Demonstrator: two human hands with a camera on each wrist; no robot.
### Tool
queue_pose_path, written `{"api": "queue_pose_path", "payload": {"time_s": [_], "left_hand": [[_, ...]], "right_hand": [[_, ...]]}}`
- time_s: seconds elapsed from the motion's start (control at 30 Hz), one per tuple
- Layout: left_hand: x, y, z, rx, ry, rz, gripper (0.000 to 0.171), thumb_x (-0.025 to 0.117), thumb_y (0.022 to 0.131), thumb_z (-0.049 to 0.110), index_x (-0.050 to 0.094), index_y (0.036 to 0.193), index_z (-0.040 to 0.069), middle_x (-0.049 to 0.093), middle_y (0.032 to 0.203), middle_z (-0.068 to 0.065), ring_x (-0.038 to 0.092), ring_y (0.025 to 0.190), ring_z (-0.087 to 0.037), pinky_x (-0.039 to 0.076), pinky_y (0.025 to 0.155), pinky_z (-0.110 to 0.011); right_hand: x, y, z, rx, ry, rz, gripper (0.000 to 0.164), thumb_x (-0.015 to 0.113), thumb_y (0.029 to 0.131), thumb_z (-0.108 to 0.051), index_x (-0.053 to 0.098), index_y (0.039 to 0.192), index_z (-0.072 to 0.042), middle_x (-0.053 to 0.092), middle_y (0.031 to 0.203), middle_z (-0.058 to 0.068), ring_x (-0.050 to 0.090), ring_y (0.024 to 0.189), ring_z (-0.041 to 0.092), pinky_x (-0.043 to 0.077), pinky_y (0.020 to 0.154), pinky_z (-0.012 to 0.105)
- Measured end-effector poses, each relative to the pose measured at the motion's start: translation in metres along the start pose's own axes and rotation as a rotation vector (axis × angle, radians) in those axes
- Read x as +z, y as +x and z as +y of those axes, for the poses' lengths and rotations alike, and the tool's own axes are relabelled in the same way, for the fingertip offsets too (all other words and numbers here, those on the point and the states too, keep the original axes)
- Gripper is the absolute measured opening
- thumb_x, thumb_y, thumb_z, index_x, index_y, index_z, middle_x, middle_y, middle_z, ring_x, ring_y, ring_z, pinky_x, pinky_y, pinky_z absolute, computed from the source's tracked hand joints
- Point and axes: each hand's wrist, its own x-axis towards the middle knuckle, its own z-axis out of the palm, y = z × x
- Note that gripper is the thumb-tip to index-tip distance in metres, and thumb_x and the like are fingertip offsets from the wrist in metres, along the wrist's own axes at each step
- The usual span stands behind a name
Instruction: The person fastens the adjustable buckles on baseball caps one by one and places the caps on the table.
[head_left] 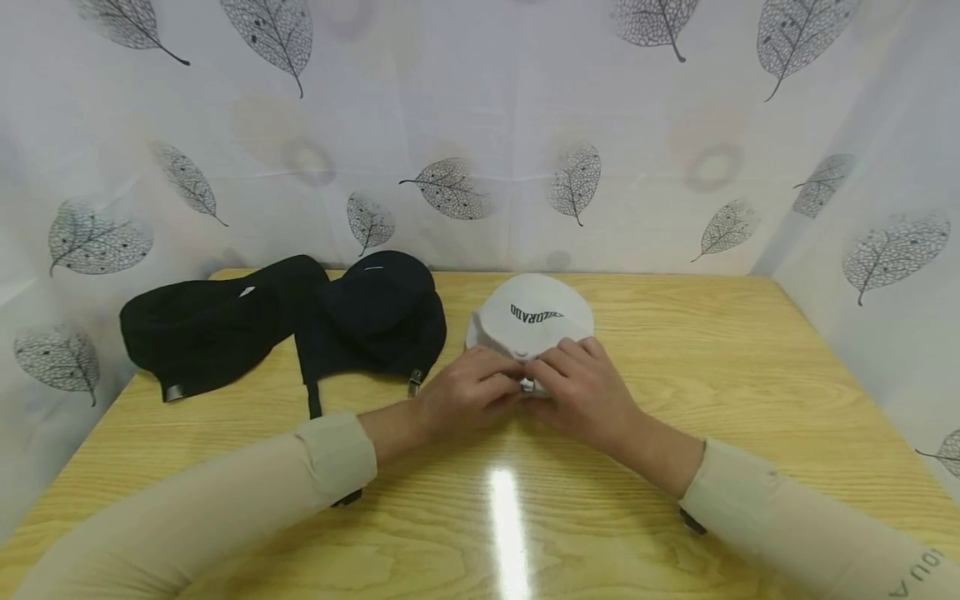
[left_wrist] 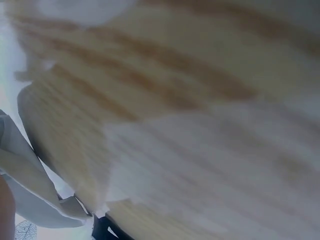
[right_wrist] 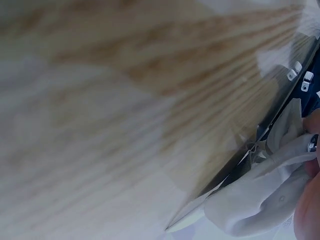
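A white cap (head_left: 536,304) with dark "COLORADO" lettering rests crown up on the table, its strap side toward me. My left hand (head_left: 474,385) pinches one end of the strap at the cap's near edge. From the other side my right hand (head_left: 581,390) pinches the strap, fingertips close against the left ones. Between them shows a small metal buckle (head_left: 528,385). The right wrist view has the white fabric (right_wrist: 260,195) beside the fingers, with the buckle partly hidden. In the left wrist view, only folded pale fabric (left_wrist: 35,195) and a fingertip edge appear.
Left of the white cap lies a navy cap (head_left: 378,304), its strap hanging loose and a metal buckle (head_left: 415,382) on the other end. Farther left, a black cap (head_left: 198,329) touches it. The wooden table (head_left: 750,375) meets a leaf-patterned cloth (head_left: 510,125) behind.
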Motion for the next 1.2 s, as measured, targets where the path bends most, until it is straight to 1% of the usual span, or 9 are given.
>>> {"api": "queue_pose_path", "payload": {"time_s": [0.13,0.3,0.43,0.53,0.77,0.87,0.97,1.1,1.2], "left_hand": [[-0.0005,0.0003,0.0006,-0.052,-0.039,-0.008,0.014,0.082,0.081,0.01,0.072,0.088,0.005,0.069,0.107,-0.01,0.068,0.1,-0.019,0.054,0.09,-0.025],[0.0006,-0.0003,-0.0003,-0.098,-0.058,0.003,0.015,0.079,0.08,0.005,0.07,0.092,0.005,0.068,0.104,-0.009,0.067,0.099,-0.018,0.054,0.092,-0.025],[0.0027,-0.0027,0.0011,-0.184,0.002,-0.001,0.021,0.073,0.077,0.0,0.069,0.098,0.005,0.068,0.102,-0.007,0.067,0.098,-0.018,0.054,0.088,-0.03],[0.0017,-0.0015,0.0028,-0.25,0.065,-0.04,0.021,0.072,0.078,0.001,0.069,0.098,0.006,0.068,0.097,-0.004,0.066,0.094,-0.017,0.052,0.081,-0.032],[-0.0012,0.0015,0.0006,-0.288,0.212,-0.17,0.017,0.076,0.085,0.014,0.074,0.102,0.012,0.071,0.095,0.0,0.067,0.091,-0.019,0.05,0.074,-0.035],[-0.0014,0.0004,-0.0013,-0.272,0.246,-0.176,0.019,0.077,0.085,0.016,0.076,0.103,0.013,0.069,0.09,-0.001,0.066,0.084,-0.019,0.048,0.071,-0.034],[-0.0012,-0.0007,-0.003,-0.209,0.305,-0.162,0.018,0.077,0.084,0.016,0.076,0.102,0.013,0.063,0.081,-0.001,0.061,0.074,-0.018,0.046,0.066,-0.033],[0.0011,-0.0002,-0.0032,-0.102,0.394,-0.132,0.01,0.074,0.084,0.015,0.073,0.093,0.01,0.059,0.075,-0.002,0.059,0.069,-0.018,0.046,0.065,-0.034],[0.0027,0.0015,-0.0019,-0.074,0.414,-0.115,0.006,0.072,0.085,0.014,0.069,0.086,0.009,0.059,0.074,-0.002,0.059,0.068,-0.018,0.047,0.063,-0.032]], "right_hand": [[-0.0004,0.0002,0.0008,-0.007,-0.014,0.017,0.045,0.088,0.068,-0.029,0.068,0.105,-0.012,0.07,0.091,-0.001,0.058,0.079,0.018,0.039,0.07,0.033],[-0.0003,0.0015,0.0009,-0.005,-0.01,0.045,0.036,0.083,0.071,-0.024,0.068,0.1,-0.01,0.071,0.089,0.0,0.058,0.077,0.018,0.039,0.07,0.034],[0.0008,0.0012,0.0015,0.006,-0.001,0.048,0.031,0.08,0.073,-0.021,0.068,0.1,-0.01,0.071,0.088,0.0,0.058,0.075,0.018,0.04,0.071,0.034],[0.0006,0.0002,0.0016,0.032,0.015,0.033,0.032,0.08,0.073,-0.02,0.068,0.101,-0.009,0.072,0.089,0.001,0.058,0.076,0.017,0.04,0.071,0.033],[0.0002,0.0002,0.0011,0.085,0.061,0.04,0.034,0.081,0.07,-0.017,0.069,0.1,-0.007,0.073,0.09,0.003,0.06,0.076,0.017,0.04,0.07,0.033],[0.0015,0.0009,0.0019,0.081,0.072,0.051,0.034,0.081,0.071,-0.016,0.07,0.101,-0.006,0.072,0.09,0.004,0.062,0.078,0.019,0.041,0.072,0.034],[0.0028,0.0011,0.0037,0.076,0.078,0.05,0.034,0.082,0.071,-0.015,0.07,0.101,-0.005,0.072,0.089,0.006,0.064,0.081,0.021,0.043,0.075,0.037],[0.0019,0.0011,0.0052,0.097,0.056,0.028,0.033,0.084,0.071,-0.017,0.072,0.1,-0.007,0.072,0.091,0.005,0.066,0.086,0.022,0.044,0.077,0.038],[-0.0001,0.0011,0.005,0.116,0.025,0.019,0.031,0.084,0.072,-0.021,0.074,0.099,-0.009,0.073,0.094,0.005,0.066,0.089,0.022,0.045,0.075,0.037]]}}
